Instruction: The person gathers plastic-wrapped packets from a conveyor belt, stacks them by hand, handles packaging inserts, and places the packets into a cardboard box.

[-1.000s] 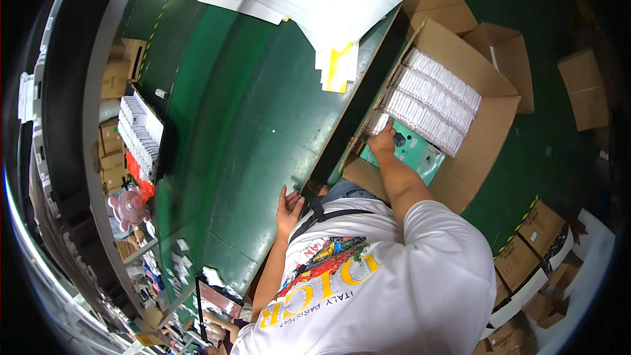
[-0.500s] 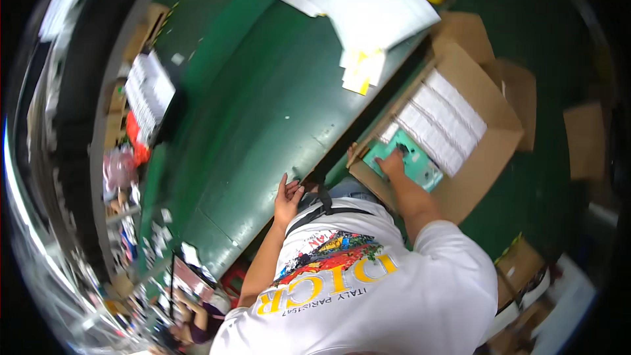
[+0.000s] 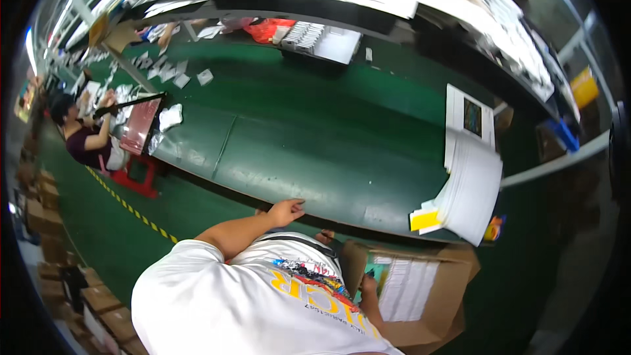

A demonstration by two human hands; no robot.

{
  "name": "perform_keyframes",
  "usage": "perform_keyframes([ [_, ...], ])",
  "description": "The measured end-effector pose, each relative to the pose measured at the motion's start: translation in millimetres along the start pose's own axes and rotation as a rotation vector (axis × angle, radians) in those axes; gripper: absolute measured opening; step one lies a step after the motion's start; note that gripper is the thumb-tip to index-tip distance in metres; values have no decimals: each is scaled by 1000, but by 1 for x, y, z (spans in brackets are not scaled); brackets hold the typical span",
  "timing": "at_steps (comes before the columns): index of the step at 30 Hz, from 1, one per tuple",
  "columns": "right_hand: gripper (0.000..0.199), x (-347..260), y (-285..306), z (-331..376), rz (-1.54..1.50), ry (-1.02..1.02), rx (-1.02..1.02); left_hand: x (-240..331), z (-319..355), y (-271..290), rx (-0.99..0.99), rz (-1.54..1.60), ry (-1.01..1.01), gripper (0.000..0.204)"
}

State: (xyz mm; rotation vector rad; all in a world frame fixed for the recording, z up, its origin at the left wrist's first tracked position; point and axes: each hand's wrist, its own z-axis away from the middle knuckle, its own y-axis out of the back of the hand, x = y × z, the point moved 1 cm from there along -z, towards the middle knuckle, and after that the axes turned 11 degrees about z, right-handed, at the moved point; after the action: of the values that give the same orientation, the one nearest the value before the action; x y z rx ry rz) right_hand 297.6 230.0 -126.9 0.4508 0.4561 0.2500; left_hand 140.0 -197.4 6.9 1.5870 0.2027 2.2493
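Observation:
My left hand hovers at the near edge of the green worktable, fingers loosely apart, with nothing in it. Down at the right, my right hand reaches inside an open cardboard box. It is beside a flat turquoise-green piece, of which only a part shows. The fingers there are small and partly hidden, so their grip cannot be made out. Rows of white packages stand packed in the box, next to the green piece.
A stack of large white sheets with yellow slips lies at the table's right end. Across the table stands a tray of white pieces. A person sits at the far left near a red stool. Cartons line the floor.
My view has swung left, so the box now appears lower and the seated person is in clearer sight. My right hand remains in the box by the green piece; my left hand remains empty.

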Motion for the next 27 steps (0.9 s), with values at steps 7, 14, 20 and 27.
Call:
perform_keyframes([
  [7, 33, 3, 56, 37, -41, 42, 163, -47, 34, 60, 98, 2, 73, 26],
  [14, 34, -41, 113, 68, 448, 180, 715, -169, 103, 144, 203, -80, 680, 49],
  [20, 32, -180, 104, 155, 392, 469, 1027, -243, 170, 196, 194, -76, 976, 54],
  [27, 37, -330, 16, 189, 482, 900, 678, -334, 128, 226, 236, -40, 775, 50],
])
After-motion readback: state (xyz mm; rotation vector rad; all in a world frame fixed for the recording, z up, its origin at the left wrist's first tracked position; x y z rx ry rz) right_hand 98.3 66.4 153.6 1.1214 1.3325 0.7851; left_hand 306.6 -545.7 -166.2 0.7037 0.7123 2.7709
